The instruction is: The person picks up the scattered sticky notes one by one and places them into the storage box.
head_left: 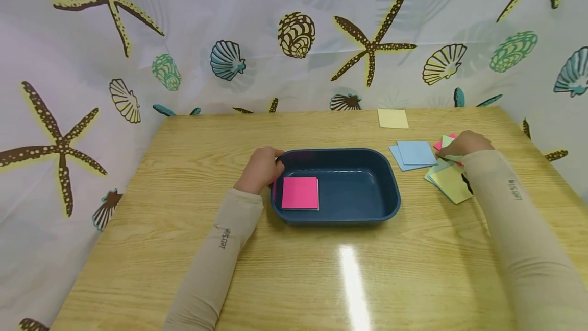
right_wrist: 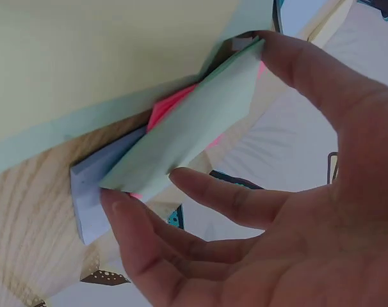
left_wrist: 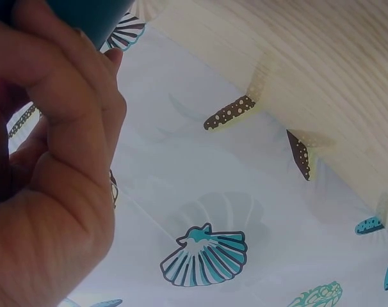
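My left hand [head_left: 261,170] grips the left end of a dark blue plastic tray [head_left: 353,195], thumb at the rim. Inside the tray, at its left, lies a stack of square sticky notes with a bright pink one [head_left: 299,193] on top. Over on the right, my right hand [head_left: 468,143] pinches pale green sticky notes [right_wrist: 194,121] between thumb and fingertips, tilted up off the table. Pink notes [head_left: 438,145] show just behind them. Yellow and green notes [head_left: 455,184] lie fanned in front of that hand, and two overlapping blue notes [head_left: 418,153] sit to its left.
A pale yellow note [head_left: 393,118] lies by itself near the back edge of the wooden table [head_left: 294,280]. A white cloth [head_left: 257,9] printed with starfish and shells hangs behind the table and along both sides.
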Demonstrator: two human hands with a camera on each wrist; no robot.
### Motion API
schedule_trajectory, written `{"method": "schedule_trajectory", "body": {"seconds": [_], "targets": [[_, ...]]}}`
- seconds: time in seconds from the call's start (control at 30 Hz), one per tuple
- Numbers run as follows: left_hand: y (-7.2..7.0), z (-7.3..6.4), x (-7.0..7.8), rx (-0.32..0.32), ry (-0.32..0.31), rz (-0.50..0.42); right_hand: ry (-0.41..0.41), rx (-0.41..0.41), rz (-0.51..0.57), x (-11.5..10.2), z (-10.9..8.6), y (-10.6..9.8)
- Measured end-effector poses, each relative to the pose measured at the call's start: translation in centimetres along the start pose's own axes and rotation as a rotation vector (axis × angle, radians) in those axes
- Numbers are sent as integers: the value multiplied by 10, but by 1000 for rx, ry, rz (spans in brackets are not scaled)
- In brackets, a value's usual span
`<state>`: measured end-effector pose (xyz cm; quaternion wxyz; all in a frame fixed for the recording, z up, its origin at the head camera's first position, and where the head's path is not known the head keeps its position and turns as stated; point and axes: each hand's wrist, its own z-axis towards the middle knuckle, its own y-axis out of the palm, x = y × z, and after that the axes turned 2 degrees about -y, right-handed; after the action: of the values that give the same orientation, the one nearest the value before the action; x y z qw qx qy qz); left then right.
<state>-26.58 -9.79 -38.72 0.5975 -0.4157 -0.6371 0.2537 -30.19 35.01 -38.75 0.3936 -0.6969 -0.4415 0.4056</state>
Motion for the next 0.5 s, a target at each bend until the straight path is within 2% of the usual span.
{"method": "schedule_trajectory", "body": {"seconds": [0.1,0.23,0.33,0.5], "targets": [[0,0,0,-3,-3,-4,20,-15,8,-1,-1,-2],[-1,1,-1,-5,-7,-7,38,-16,-35,-4,1,-2],[0,1,-1,-5,-4,-10,53,0,-67,-6,2,-2],[0,1,-2,0,2,-10,75,54,-53,-10,1,-4]]}}
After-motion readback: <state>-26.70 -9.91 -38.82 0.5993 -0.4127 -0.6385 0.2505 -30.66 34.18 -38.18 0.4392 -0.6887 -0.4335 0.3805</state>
